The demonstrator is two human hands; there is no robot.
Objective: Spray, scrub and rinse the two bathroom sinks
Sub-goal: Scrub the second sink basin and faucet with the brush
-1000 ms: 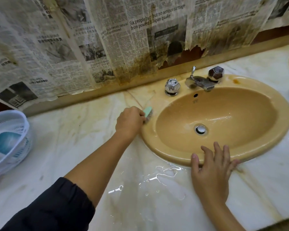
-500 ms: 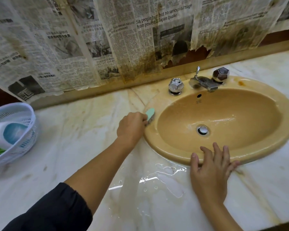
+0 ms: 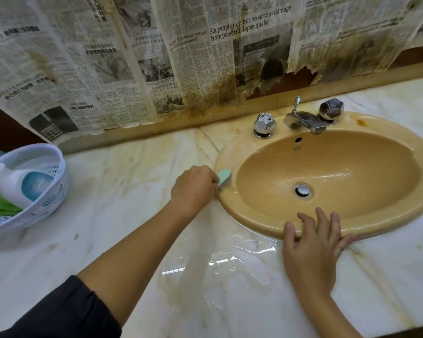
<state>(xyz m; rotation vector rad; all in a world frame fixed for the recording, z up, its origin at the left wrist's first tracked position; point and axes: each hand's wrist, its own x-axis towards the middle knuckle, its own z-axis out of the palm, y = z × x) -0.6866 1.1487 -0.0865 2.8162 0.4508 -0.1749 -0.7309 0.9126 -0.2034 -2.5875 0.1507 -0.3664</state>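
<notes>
- Newspaper (image 3: 205, 57) covers the wall across the top of the frame; one headline reads "Six people hurt but no serious damage from powerful Japan quake".
- Desk (image 3: 108, 240): marble, with a water pool at lower centre. Risk: the bracing hand may slide on the wet surface.
- Sink (image 3: 327, 167): tan basin, centre right, wet inside.
- Basket (image 3: 47, 186), left edge, holds a bottle (image 3: 22, 184); its label is unreadable.
- Right hand (image 3: 313, 250): grip apart, fingers flat on the near rim.
- Left hand (image 3: 193, 189): grip clamped on the scrub brush (image 3: 224, 178) at the left rim. Risk: hard strokes may splash the stained paper.

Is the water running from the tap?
Off. No stream falls from the tap, and the sink holds only a thin wet film.
</notes>
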